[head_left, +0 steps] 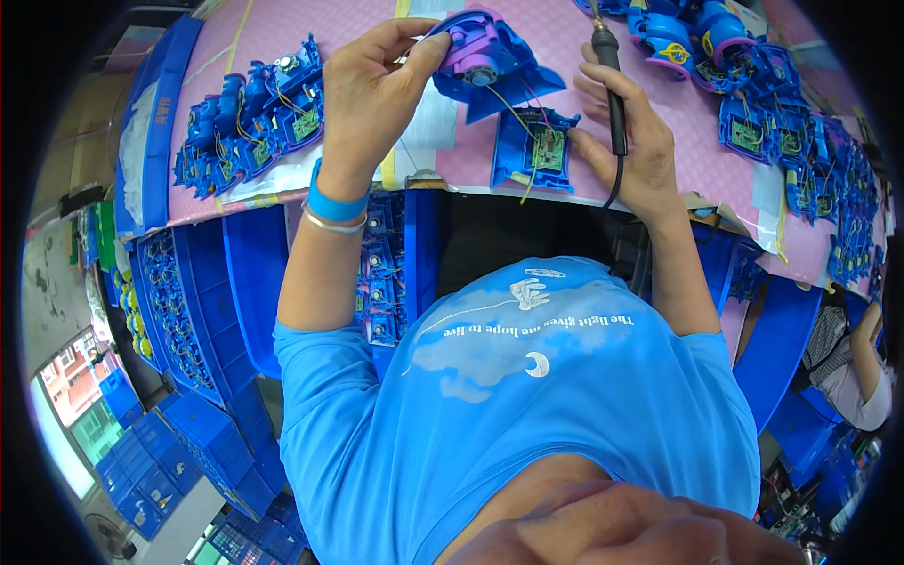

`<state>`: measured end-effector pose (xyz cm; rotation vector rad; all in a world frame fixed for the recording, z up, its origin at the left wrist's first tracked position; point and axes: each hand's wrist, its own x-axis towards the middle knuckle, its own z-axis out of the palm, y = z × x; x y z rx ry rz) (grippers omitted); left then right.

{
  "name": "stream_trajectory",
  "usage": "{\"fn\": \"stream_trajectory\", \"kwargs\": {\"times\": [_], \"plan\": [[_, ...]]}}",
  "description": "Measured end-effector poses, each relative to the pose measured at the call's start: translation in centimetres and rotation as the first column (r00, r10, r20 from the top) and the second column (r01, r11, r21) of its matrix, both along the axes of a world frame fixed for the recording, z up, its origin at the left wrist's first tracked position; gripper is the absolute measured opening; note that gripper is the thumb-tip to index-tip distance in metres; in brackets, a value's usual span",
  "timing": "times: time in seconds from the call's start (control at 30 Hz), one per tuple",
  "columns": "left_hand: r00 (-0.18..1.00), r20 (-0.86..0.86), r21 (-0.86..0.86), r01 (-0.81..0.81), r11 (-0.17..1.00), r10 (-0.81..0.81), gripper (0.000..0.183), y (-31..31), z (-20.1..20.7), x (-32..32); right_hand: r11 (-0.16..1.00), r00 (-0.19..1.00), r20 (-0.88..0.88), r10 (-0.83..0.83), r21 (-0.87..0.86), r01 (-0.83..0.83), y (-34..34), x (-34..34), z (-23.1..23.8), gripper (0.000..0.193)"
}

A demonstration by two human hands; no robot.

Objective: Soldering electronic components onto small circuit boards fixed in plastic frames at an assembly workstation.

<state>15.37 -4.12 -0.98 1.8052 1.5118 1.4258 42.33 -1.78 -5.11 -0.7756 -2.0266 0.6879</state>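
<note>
My left hand [381,94] pinches the edge of a blue plastic shell [490,61] with purple parts and a round grey piece inside, raised over the pink work surface. Thin yellow and dark red wires run from it to a green circuit board [549,149], which sits in a second blue shell half [508,155] at the table's near edge. My right hand [636,141] holds a soldering iron [616,118] by its black handle, the metal end pointing away from me and cut off by the frame's top. The right thumb reaches to the board's right side.
Several blue shells with boards and wires lie in a cluster at left [250,127] and in a long row at right [772,122]. Blue bins [254,282] stand below the table edge. Another person's arm [862,348] shows at far right.
</note>
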Motion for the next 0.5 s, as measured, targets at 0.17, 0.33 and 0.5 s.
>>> {"fn": "stream_trajectory", "kwargs": {"times": [0.17, 0.33, 0.5], "plan": [[0.983, -0.013, -0.223, -0.181, 0.958, 0.182, 0.026, 0.4, -2.8, -0.5, 0.993, 0.999, -0.037, 0.0, -0.117, -0.004, -1.0, -0.5, -0.5, 0.055], [0.96, 0.063, -0.289, -0.244, 0.926, 0.273, 0.026, -1.3, -4.1, -0.4, 0.998, 0.998, -0.025, -0.059, 0.012, 0.059, -2.6, -0.8, -0.4, 0.054], [0.934, 0.1, -0.191, -0.321, 0.928, 0.343, 0.032, -3.1, -5.1, 0.5, 0.993, 0.992, -0.059, -0.114, 0.038, 0.116, -3.3, -0.8, -0.9, 0.049]]}}
